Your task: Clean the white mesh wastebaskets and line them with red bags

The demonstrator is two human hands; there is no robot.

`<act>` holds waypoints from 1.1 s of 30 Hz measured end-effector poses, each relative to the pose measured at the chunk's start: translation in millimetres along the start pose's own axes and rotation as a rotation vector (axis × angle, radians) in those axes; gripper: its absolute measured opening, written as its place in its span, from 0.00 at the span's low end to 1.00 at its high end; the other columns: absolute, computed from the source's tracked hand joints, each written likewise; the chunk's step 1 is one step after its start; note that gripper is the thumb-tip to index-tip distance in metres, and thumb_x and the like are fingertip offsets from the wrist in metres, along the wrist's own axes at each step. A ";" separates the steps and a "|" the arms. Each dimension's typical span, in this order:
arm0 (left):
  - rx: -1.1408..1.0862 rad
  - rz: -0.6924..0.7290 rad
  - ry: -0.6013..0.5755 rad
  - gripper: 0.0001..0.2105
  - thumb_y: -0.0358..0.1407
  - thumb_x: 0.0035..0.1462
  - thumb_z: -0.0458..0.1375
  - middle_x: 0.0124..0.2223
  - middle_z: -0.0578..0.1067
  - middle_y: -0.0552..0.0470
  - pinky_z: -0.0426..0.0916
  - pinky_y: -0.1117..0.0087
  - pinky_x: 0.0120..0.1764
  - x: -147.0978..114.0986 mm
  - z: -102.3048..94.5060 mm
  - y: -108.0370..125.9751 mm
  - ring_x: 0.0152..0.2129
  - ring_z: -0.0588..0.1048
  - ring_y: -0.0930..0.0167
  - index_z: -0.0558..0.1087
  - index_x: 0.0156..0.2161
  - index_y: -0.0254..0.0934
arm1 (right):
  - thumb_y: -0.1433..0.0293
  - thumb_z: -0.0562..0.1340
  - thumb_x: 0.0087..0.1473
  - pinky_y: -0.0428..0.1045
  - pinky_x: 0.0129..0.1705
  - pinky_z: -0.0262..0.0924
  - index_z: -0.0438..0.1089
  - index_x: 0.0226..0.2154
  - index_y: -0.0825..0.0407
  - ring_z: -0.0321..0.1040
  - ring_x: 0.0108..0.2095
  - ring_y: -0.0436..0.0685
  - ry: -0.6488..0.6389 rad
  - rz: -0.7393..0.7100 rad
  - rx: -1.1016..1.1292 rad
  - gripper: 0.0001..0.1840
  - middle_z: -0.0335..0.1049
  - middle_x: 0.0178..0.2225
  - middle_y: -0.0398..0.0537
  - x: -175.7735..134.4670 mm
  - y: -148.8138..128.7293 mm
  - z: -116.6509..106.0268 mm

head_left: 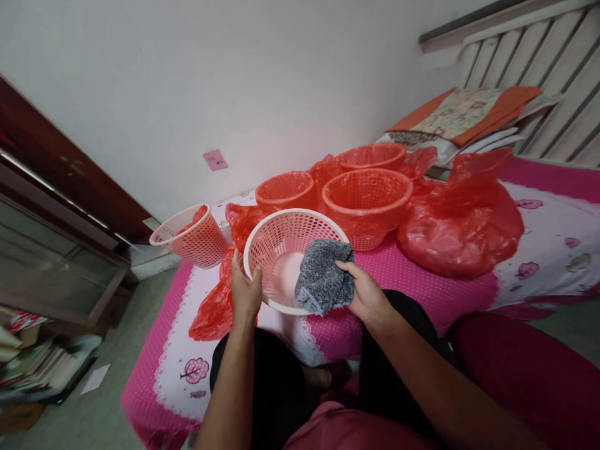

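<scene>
A pink plastic mesh basket [272, 262] is tilted toward me over the front of the bed. My left hand [246, 289] grips its left rim, the thumb inside and the fingers outside. In my right hand [365, 290] is a dark grey speckled cloth [325, 275], bunched over the basket's right rim and partly inside it. The thumb presses on top of the cloth; the other fingers are mostly hidden. Below the basket's left side lies a crumpled red plastic bag [213, 312].
Red-bag-lined baskets [368, 200] stand behind, beside a full red plastic bag [462, 231]. At left is another pink basket [201, 240] with red plastic inside. Folded textiles [469, 119] lie at the back right. A maroon round seat [525, 375] is at my right.
</scene>
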State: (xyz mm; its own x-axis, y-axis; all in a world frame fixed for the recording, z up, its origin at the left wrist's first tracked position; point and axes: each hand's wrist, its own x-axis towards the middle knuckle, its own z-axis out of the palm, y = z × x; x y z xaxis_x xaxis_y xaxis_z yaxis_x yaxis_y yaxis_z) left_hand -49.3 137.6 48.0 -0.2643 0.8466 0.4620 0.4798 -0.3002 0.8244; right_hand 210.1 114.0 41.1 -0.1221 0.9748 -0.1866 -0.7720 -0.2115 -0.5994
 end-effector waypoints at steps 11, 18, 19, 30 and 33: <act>0.089 -0.020 0.109 0.35 0.40 0.63 0.62 0.75 0.59 0.37 0.47 0.48 0.74 -25.8 3.2 -8.8 0.74 0.54 0.54 0.60 0.72 0.40 | 0.65 0.68 0.51 0.62 0.57 0.74 0.77 0.42 0.48 0.77 0.56 0.67 0.040 0.032 0.080 0.14 0.84 0.46 0.52 -10.2 -8.7 2.8; 0.232 0.413 0.047 0.26 0.37 0.68 0.60 0.72 0.62 0.39 0.50 0.42 0.73 -59.8 8.5 72.4 0.72 0.58 0.51 0.65 0.69 0.47 | 0.64 0.72 0.50 0.62 0.59 0.73 0.78 0.44 0.50 0.77 0.56 0.68 0.040 -0.061 0.080 0.17 0.84 0.44 0.53 -21.2 -18.7 18.2; 0.213 0.501 -0.070 0.30 0.38 0.65 0.64 0.72 0.63 0.41 0.53 0.42 0.72 -66.4 12.4 85.5 0.71 0.60 0.50 0.64 0.70 0.50 | 0.63 0.73 0.50 0.63 0.59 0.73 0.78 0.43 0.51 0.78 0.55 0.68 0.025 -0.082 0.059 0.18 0.84 0.43 0.53 -23.3 -19.3 21.0; -0.077 0.283 -0.306 0.04 0.34 0.66 0.62 0.32 0.75 0.53 0.71 0.65 0.35 -63.6 26.0 131.7 0.30 0.75 0.67 0.80 0.40 0.43 | 0.56 0.77 0.46 0.63 0.52 0.76 0.78 0.43 0.49 0.81 0.45 0.68 -0.127 -0.140 -0.258 0.24 0.82 0.39 0.50 -48.5 -38.3 28.7; -0.187 0.157 -0.251 0.03 0.37 0.64 0.64 0.33 0.74 0.54 0.68 0.67 0.33 -59.1 14.4 153.8 0.29 0.73 0.68 0.79 0.38 0.43 | 0.55 0.77 0.48 0.58 0.49 0.76 0.79 0.41 0.46 0.80 0.42 0.64 -0.067 -0.288 -0.308 0.20 0.81 0.37 0.48 -58.5 -56.9 31.8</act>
State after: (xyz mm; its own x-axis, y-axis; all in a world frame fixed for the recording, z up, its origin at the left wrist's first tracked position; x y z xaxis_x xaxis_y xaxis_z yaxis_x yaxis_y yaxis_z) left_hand 52.2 47.7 142.8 0.0255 0.8581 0.5128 0.3309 -0.4913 0.8057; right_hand 241.3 71.3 110.9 0.0237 0.9974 0.0674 -0.5590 0.0691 -0.8263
